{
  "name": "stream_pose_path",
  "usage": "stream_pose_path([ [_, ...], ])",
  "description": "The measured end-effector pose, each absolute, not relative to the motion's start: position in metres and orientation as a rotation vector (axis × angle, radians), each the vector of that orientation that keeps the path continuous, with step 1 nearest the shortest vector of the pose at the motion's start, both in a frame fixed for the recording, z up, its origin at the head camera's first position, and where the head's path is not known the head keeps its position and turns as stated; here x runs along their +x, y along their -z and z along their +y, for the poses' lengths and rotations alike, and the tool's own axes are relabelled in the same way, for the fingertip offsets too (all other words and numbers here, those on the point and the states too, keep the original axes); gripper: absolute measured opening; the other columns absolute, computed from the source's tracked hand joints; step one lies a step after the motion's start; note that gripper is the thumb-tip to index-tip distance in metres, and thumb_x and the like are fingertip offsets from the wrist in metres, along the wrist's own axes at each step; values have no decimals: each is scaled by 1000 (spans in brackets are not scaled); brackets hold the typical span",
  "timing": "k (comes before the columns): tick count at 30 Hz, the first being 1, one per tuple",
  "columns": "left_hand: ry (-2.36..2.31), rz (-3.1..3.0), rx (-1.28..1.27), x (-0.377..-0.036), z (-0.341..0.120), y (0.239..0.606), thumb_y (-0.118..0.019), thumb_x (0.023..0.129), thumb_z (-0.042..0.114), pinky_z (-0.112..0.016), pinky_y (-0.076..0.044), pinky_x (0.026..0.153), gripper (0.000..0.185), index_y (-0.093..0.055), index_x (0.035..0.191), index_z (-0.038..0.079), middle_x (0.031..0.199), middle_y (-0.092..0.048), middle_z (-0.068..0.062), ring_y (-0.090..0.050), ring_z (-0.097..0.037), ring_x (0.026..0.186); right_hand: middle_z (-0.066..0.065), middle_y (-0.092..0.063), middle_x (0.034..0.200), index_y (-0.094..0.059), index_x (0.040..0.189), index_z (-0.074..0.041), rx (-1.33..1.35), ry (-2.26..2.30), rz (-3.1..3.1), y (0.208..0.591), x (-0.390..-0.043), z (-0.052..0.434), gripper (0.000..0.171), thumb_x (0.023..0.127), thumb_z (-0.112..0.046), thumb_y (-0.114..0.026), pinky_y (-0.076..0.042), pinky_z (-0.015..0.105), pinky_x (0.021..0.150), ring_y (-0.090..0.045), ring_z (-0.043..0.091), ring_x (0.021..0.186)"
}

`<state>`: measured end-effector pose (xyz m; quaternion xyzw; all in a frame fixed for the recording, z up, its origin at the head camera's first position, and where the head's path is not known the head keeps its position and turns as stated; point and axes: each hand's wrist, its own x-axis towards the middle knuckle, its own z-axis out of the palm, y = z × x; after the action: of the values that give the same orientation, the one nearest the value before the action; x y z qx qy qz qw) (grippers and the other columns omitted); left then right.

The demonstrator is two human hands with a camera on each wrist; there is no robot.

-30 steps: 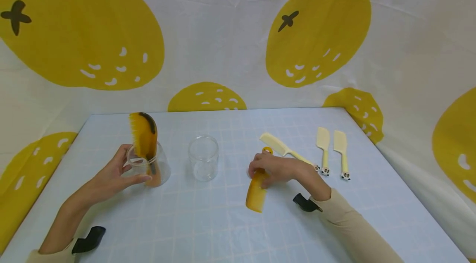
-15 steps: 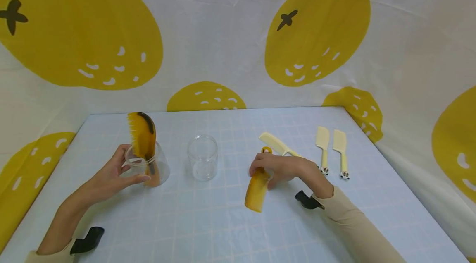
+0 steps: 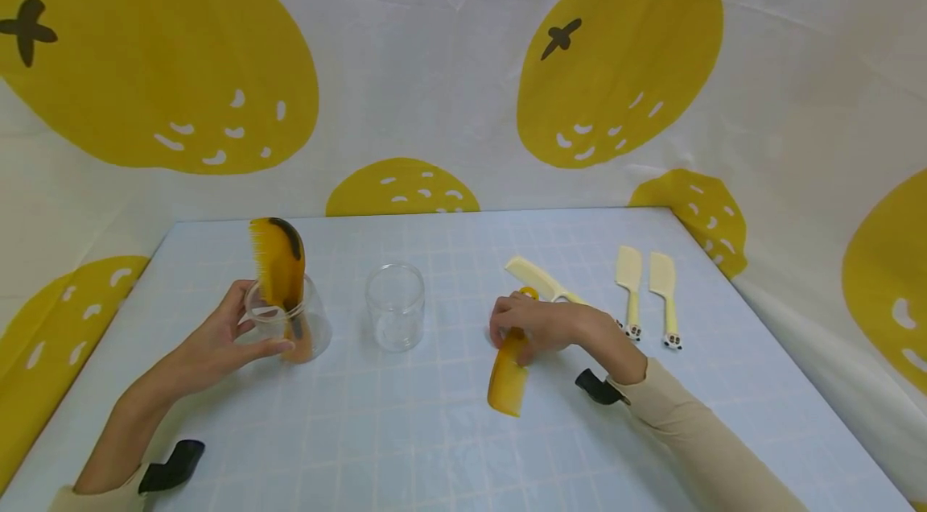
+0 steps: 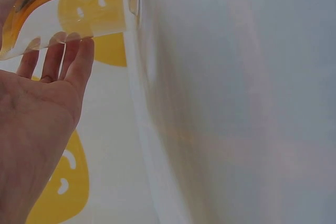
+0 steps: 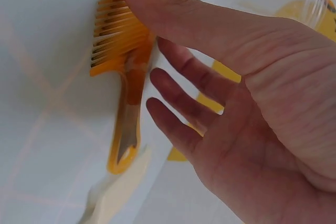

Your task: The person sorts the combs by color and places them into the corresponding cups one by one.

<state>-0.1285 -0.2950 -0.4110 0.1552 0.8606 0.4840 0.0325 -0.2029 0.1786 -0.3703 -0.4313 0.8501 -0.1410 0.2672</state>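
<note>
On the left, my left hand point(image 3: 210, 359) grips a clear glass cup point(image 4: 102, 17) from its side, thumb in front and fingers behind. Standing in that cup is an amber comb point(image 3: 278, 262) with a dark streak, its toothed end up above the rim. My right hand point(image 3: 543, 323) pinches a second amber comb point(image 3: 507, 391) between thumb and fingers; its ringed handle points away from me and its toothed end toward me. In the right wrist view the thumb lies on the toothed part point(image 5: 118, 30), and the other fingers are bent behind it.
Another clear glass cup point(image 3: 395, 311) stands between the hands. A cream comb point(image 3: 539, 278) lies slanted behind the right hand. Two more cream combs, one point(image 3: 629, 278) beside the other point(image 3: 664, 286), have panda-face handle ends. A pale checked cloth point(image 3: 348, 431) covers the table.
The amber comb in my right hand has shifted slightly to the right, and the right thumb and fingers have changed position on it. My left hand and its cup stay put.
</note>
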Motion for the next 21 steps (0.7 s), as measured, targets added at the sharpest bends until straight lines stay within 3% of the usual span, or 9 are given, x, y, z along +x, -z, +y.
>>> stream_pose_path([
  [2, -1484, 2657, 480, -129, -295, 411, -77, 93, 9, -43, -39, 113, 67, -27, 138, 9, 142, -37, -7, -37, 6, 126, -2, -54, 112, -65, 104, -15, -1157, 360, 2305, 370, -203, 178, 28, 86, -2, -82, -45, 30, 91, -42, 17, 109],
  [3, -1488, 2655, 482, -129, -295, 411, -77, 93, 8, -52, -36, 111, 68, -27, 138, 9, 143, -37, -7, -36, 6, 126, -3, -54, 112, -65, 104, -16, -1156, 346, 2313, 370, -203, 177, 28, 86, -3, -82, -46, 30, 91, -43, 17, 109],
  [6, -1501, 2649, 483, -129, -295, 411, -77, 92, 8, -60, -34, 112, 67, -27, 138, 8, 144, -37, -8, -35, 7, 126, -6, -58, 108, -65, 103, -17, -1149, 308, 2337, 369, -204, 175, 28, 85, -4, -83, -47, 30, 92, -46, 17, 108],
  [8, -1506, 2647, 481, -129, -295, 411, -77, 92, 8, -71, -29, 103, 67, -27, 137, 8, 144, -37, -9, -35, 8, 126, -8, -60, 103, -64, 102, -17, -1131, 302, 2345, 369, -205, 175, 28, 86, -5, -83, -48, 30, 91, -48, 17, 106],
  [13, -1473, 2666, 475, -129, -295, 411, -77, 93, 8, -64, -31, 103, 67, -27, 138, 8, 145, -37, -8, -35, 8, 126, -8, -61, 95, -63, 98, -17, -1099, 342, 2339, 365, -205, 174, 25, 87, -4, -81, -49, 32, 91, -54, 17, 100],
  [18, -1475, 2662, 473, -129, -295, 410, -77, 93, 10, -64, -30, 103, 68, -27, 138, 8, 145, -37, -9, -35, 8, 126, -7, -62, 92, -63, 96, -14, -1158, 426, 2305, 363, -204, 174, 22, 88, -4, -81, -51, 31, 90, -57, 15, 95],
  [21, -1504, 2645, 490, -130, -295, 411, -77, 93, 9, -37, -38, 115, 66, -28, 137, 9, 142, -38, -8, -37, 7, 125, -6, -61, 89, -63, 94, -13, -1197, 483, 2260, 363, -203, 174, 19, 89, -3, -79, -52, 27, 84, -58, 13, 89],
])
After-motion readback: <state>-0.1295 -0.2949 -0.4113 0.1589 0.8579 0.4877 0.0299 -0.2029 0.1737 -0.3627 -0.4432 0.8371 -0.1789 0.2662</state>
